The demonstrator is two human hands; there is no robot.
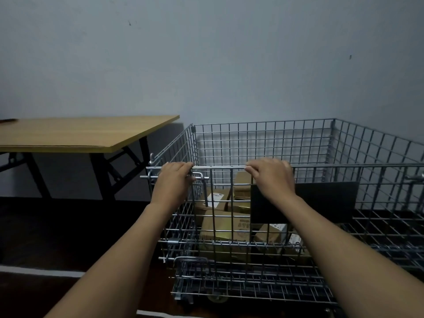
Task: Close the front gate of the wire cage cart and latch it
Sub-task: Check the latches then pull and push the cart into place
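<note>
We note the left hand (173, 176) curled over the top rail of the front gate (229, 203), fingers wrapped round the wire, thumb near the sliding latch bar (176, 177) just below the rail. The right hand (271, 177) lies further along the same rail, fingers hooked over it, palm down. Both forearms reach in from the near edge of the view. The gate stands upright under both hands, at the near face of the wire cage cart (344, 145). We cannot tell whether the latch is engaged at the corner post beyond the left hand. Behind the gate, below the hands, cardboard boxes (220, 226) lie inside the cart, with a dark panel (325, 200) under the right wrist. Well to the left of the left hand stands a wooden table (80, 131) on black legs, against a grey wall (206, 53)
</note>
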